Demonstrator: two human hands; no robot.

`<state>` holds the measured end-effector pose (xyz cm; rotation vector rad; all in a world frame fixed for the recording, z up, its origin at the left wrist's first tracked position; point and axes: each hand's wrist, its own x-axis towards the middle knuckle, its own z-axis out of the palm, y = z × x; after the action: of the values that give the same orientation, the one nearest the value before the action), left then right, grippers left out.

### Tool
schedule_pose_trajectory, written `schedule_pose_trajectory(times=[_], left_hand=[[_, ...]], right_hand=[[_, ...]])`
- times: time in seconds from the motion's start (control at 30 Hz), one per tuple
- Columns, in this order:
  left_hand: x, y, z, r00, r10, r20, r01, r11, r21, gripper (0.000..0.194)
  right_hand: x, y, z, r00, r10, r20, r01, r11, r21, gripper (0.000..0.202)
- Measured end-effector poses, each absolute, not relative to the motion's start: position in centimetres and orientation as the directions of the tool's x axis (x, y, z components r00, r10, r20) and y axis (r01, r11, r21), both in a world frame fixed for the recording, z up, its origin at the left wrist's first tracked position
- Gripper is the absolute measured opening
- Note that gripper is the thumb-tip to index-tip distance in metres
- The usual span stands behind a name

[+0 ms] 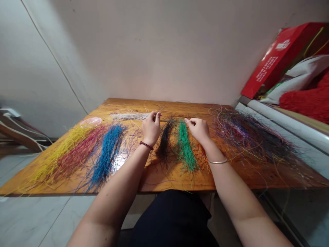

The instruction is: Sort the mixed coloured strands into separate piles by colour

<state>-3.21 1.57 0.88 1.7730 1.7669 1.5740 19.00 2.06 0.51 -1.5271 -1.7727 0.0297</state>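
Note:
Above the black bundle of thin wire-like strands (164, 139), my left hand (151, 127) is closed, thumb against curled fingers; whatever it holds is too small to make out. My right hand (199, 129) pinches a thin dark strand (177, 119) at the upper end of the green bundle (185, 147). That strand seems to run toward my left hand. A white bundle (130, 116) lies just left of my left hand. Orange strands (203, 156) show partly under my right wrist. The blue bundle (106, 152) is left of my left forearm.
Yellow strands (60, 152) and red strands (79, 147) lie on the left of the wooden table (154, 180). A large tangled mixed-colour heap (254, 133) covers its right side. Beyond stand a red box (279, 56) and fluffy red material (305, 101). A wall closes the back.

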Motion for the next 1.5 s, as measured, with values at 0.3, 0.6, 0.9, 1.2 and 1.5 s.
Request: schedule_pose_trajectory(times=[0.3, 0.6, 0.9, 1.2, 1.5], left_hand=[[-3.3, 3.2, -0.2, -0.354, 0.818, 0.454, 0.27, -0.376, 0.887, 0.031], [-2.0, 3.5, -1.5, -0.323, 0.94, 0.114, -0.225, -0.193, 0.955, 0.032], [0.1, 1.7, -1.7, -0.191, 0.878, 0.439, 0.16, -0.413, 0.897, 0.03], [0.3, 0.0, -1.1, -0.092, 0.849, 0.52, 0.427, -0.438, 0.791, 0.034], [0.1, 0.1, -0.5, -0.157, 0.841, 0.518, 0.436, -0.411, 0.8, 0.029]], right_hand=[[18.2, 2.5, 0.6, 0.208, 0.879, 0.43, 0.265, 0.372, -0.889, 0.061], [17.2, 1.6, 1.0, -0.054, 0.998, 0.032, -0.188, 0.021, -0.982, 0.034], [14.8, 0.4, 0.4, -0.277, 0.952, 0.128, -0.064, 0.115, -0.991, 0.043], [13.9, 0.4, -0.3, -0.167, 0.973, 0.156, -0.066, 0.147, -0.987, 0.042], [14.8, 0.8, 0.1, -0.02, 0.949, 0.316, 0.134, 0.316, -0.939, 0.047]])
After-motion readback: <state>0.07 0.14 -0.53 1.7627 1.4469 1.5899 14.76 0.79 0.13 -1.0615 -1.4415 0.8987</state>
